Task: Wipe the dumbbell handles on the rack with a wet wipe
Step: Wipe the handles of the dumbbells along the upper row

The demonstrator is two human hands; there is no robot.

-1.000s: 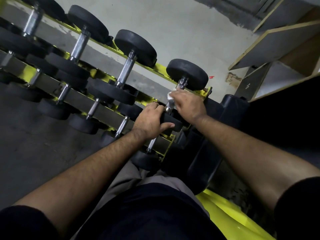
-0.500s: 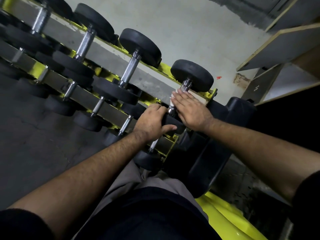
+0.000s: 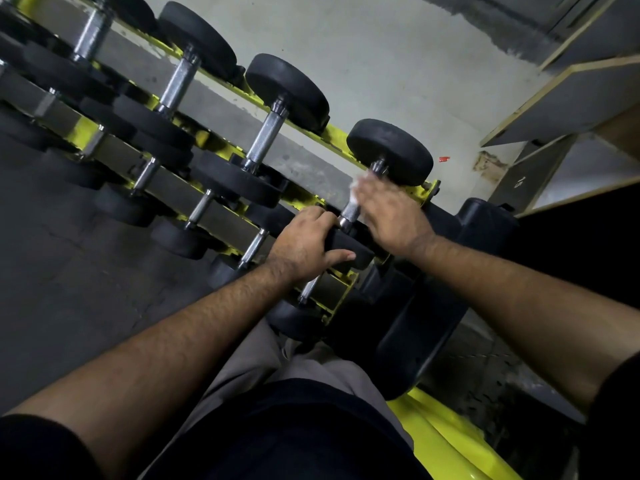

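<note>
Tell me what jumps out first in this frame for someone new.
Two bare hands meet at the end dumbbell on the yellow rack: the right hand presses a white wet wipe onto its chrome handle, the left hand grips its near black weight. More black dumbbells run off up-left.

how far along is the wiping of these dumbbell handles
Done: cannot be told; no handle shows wipe marks. In hand: the right hand presses the white wet wipe onto the end dumbbell's handle, while the left hand holds its near weight. Left, perhaps: the neighbouring handles, untouched now.
</note>
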